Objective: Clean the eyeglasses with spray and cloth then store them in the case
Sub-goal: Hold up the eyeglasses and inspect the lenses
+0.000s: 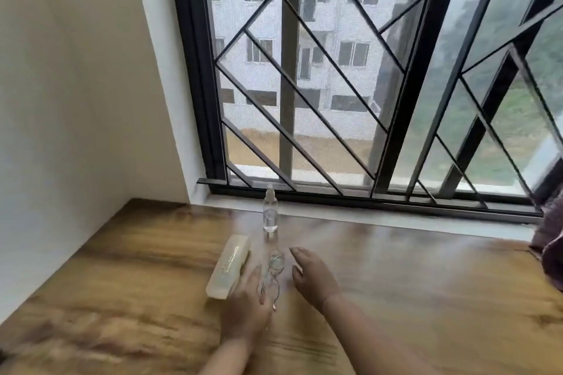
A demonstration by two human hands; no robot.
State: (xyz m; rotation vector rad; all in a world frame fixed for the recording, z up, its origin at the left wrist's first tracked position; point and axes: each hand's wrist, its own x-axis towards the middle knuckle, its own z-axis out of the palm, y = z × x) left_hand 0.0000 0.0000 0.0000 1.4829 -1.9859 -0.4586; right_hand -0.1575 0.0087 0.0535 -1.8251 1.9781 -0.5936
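Wooden tabletop (pixel 122 283) under the window (pixel 304 70): our eyeglasses (pixel 273 272) lie lengthwise, pointing at the spray bottle (pixel 270 213). Left grip (pixel 248 301) and right grip (pixel 313 277), both open and empty, flank them. Left's nearer!

We find the thin-framed eyeglasses (pixel 273 271) lying down. The clear spray bottle (pixel 270 213) stands upright at their 12 o'clock; the pale, closed oblong case (pixel 229 268) lies just beside them at 9 o'clock.
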